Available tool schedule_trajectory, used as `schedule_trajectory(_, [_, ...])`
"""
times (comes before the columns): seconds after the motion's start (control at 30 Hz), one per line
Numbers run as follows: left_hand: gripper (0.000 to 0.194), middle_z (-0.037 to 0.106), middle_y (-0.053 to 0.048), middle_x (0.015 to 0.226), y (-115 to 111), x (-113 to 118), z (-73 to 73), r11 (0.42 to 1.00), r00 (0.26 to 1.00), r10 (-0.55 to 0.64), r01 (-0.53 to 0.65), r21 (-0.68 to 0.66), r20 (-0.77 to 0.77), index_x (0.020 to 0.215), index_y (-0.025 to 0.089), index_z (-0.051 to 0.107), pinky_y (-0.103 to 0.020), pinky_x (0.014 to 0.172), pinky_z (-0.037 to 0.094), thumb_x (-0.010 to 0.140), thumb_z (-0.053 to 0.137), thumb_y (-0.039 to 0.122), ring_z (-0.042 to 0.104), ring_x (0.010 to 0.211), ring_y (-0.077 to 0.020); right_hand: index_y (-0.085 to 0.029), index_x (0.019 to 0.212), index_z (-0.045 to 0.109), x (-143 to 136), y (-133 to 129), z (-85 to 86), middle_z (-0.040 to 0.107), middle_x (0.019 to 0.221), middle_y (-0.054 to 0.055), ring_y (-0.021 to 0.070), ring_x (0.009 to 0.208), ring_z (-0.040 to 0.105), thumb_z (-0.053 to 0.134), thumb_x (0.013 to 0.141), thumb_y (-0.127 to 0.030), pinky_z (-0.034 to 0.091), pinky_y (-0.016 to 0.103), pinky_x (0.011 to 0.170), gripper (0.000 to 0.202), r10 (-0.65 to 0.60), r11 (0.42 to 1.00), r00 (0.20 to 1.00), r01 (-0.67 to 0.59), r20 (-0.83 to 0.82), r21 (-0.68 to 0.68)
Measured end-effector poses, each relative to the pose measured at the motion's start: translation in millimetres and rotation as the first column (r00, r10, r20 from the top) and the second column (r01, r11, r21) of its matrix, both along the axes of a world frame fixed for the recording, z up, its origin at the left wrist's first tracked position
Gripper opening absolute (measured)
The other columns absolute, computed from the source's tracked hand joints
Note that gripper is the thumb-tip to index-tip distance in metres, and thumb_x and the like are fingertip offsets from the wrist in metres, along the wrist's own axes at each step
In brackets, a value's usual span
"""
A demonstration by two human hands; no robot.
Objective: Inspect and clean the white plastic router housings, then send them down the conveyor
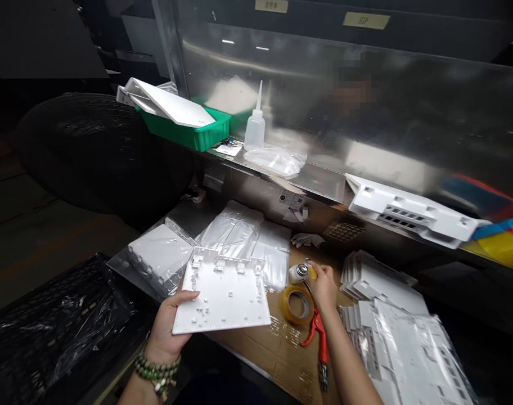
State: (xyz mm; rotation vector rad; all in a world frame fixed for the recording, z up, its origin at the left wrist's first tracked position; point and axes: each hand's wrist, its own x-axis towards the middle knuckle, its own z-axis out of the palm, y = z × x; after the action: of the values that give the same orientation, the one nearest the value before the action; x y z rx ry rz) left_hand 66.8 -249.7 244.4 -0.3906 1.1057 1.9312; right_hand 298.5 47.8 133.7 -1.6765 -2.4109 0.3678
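Left of the tape roll [286, 308], the left hand [167, 323] held a white panel [235, 306]; beyond the roll, the right hand [324, 286] was at a small can [298, 273], its grip impossible to tell.

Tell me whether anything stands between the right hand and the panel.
Yes: in this view, the container and tape roll sit between the right hand and the panel in the left hand. The tape roll looks lower, on the cardboard, so it probably leaves room above.
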Motion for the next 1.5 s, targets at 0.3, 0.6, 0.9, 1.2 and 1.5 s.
schedule_trajectory(0.3, [0.083, 0.077, -0.017, 0.119, 17, -11, 23.3, 0.989, 1.000, -0.009, 0.012, 0.148, -0.020, 0.152, 0.012, 0.044, -0.058, 0.102, 0.055, 0.073, 0.061, -0.002, 0.071, 0.111, -0.0410, -0.030, 0.138, 0.062, -9, 21, 11.1, 0.061, 0.125, 0.008, 0.0191, 0.086, 0.067, 0.050, 0.092, -0.013, 0.047, 0.028, 0.074, 0.051, 0.187, 0.982, 0.963, -0.191, 0.196, 0.004])
schedule_trajectory(0.6, [0.081, 0.075, -0.013, 0.125, 35, -10, 53.3, 0.969, 0.995, -0.017, 0.042, 0.242, -0.103, 0.153, 0.015, 0.043, -0.054, 0.103, 0.055, 0.074, 0.058, 0.001, 0.072, 0.111, -0.0367, -0.016, 0.116, 0.075, -18, 17, 5.2, 0.067, 0.115, 0.012, 0.0218, 0.089, 0.069, 0.054, 0.088, -0.008, 0.043, 0.028, 0.072, 0.035, 0.236, 0.971, 0.946, -0.241, 0.222, -0.005])
schedule_trajectory(0.9, [0.090, 0.070, -0.010, 0.135, 40, -2, 59.5, 0.933, 0.996, -0.021, 0.052, 0.356, -0.090, 0.155, 0.022, 0.039, -0.049, 0.104, 0.054, 0.071, 0.059, -0.001, 0.070, 0.115, -0.0341, -0.019, 0.115, 0.074, -16, -9, 49.8, 0.069, 0.119, 0.011, 0.0239, 0.099, 0.069, 0.054, 0.093, -0.020, 0.052, 0.030, 0.079, 0.030, 0.192, 0.981, 0.976, -0.187, -0.102, 0.054])
schedule_trajectory(1.2, [0.098, 0.070, -0.006, 0.133, 54, 23, 55.7, 0.922, 0.992, -0.034, 0.078, 0.379, -0.121, 0.154, 0.036, 0.035, -0.057, 0.108, 0.049, 0.067, 0.062, -0.002, 0.067, 0.119, -0.0330, -0.021, 0.106, 0.071, -59, -190, 180.9, 0.067, 0.092, 0.005, 0.0133, 0.076, 0.066, 0.066, 0.093, -0.015, 0.055, 0.022, 0.067, 0.016, 0.597, 0.692, 0.343, -0.678, -0.725, 0.249])
schedule_trajectory(1.5, [0.098, 0.072, -0.002, 0.127, 49, 38, 55.0, 0.929, 0.992, -0.043, 0.084, 0.360, -0.120, 0.152, 0.041, 0.037, -0.059, 0.111, 0.044, 0.066, 0.060, -0.002, 0.065, 0.122, -0.0320, -0.017, 0.106, 0.073, -56, -203, 168.9, 0.067, 0.089, 0.007, 0.0142, 0.072, 0.067, 0.067, 0.092, -0.012, 0.055, 0.022, 0.063, 0.017, 0.640, 0.677, 0.350, -0.678, -0.684, 0.287])
